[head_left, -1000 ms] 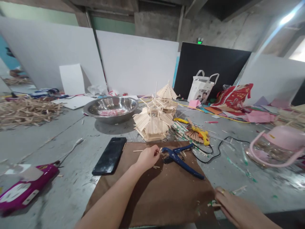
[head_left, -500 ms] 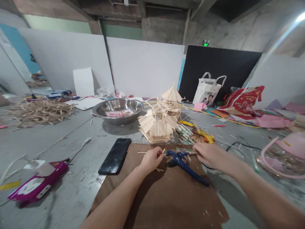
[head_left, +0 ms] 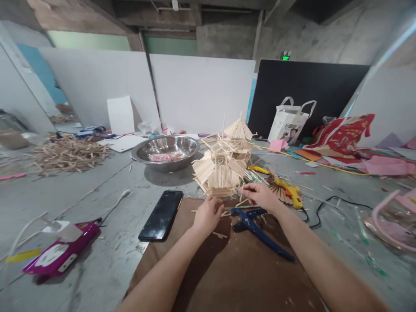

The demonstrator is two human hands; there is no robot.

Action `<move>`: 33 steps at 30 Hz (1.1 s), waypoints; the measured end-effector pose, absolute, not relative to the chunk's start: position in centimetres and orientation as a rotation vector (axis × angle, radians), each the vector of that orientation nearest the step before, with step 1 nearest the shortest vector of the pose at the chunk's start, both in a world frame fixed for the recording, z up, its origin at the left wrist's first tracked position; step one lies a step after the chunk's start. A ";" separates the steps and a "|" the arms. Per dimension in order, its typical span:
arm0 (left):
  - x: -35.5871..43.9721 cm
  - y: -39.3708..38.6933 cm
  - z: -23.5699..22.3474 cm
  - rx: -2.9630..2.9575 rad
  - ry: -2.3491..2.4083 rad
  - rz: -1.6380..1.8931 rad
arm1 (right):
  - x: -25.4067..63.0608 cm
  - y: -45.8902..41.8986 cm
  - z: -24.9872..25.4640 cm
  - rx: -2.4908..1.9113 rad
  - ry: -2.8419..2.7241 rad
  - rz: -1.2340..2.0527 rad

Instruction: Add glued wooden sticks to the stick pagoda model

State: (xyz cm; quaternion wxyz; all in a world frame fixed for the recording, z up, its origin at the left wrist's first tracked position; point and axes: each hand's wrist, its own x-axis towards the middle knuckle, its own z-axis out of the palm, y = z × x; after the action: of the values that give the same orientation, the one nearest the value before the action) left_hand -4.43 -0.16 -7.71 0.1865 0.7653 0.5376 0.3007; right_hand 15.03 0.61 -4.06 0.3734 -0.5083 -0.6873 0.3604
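Curled low over the far edge of the brown mat [head_left: 250, 277] with the left hand [head_left: 208, 214], near loose sticks [head_left: 220, 235]; angled in with the right hand [head_left: 260, 197] just beside the stick pavilion [head_left: 221, 174], on the desk [head_left: 113, 255] beyond. Bunched in either grip, but can't tell whether clamped on anything. Tight around the blue cutters [head_left: 256, 228]; roomy on the near mat.

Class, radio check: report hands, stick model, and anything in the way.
Left hand curled over brown mat; right hand near stick model; grips unclear. Stick model upright. Blue cutter near both hands, possibly obstructing.
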 end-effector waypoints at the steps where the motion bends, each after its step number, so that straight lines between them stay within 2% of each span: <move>1: -4.3 -0.1 -7.2 2.110 1.501 0.894 | 14.6 0.6 -4.0 -1.229 -1.568 1.089; 4: -3.9 -0.1 -5.2 1.941 1.343 0.997 | 13.2 0.5 -3.7 -0.982 -1.175 1.375; 8: -3.1 -0.2 -3.2 1.615 1.151 0.998 | 11.8 0.4 -2.9 -0.823 -1.002 1.491; 19: 0.1 1.8 -0.9 0.945 0.853 1.592 | 7.5 2.5 -0.4 -0.654 -0.835 1.353; 25: 0.6 4.1 0.3 0.872 0.774 1.656 | 7.5 3.1 -0.3 -0.675 -0.893 1.270; 33: 0.8 6.4 0.9 0.828 0.770 1.633 | 8.3 2.6 -2.5 -0.794 -0.947 1.358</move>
State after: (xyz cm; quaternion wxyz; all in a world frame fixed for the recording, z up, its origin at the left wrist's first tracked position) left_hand 0.82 6.40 0.90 0.5461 0.3491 0.3248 0.6888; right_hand 8.31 2.60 -2.51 0.6074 -0.3435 -0.4098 0.5875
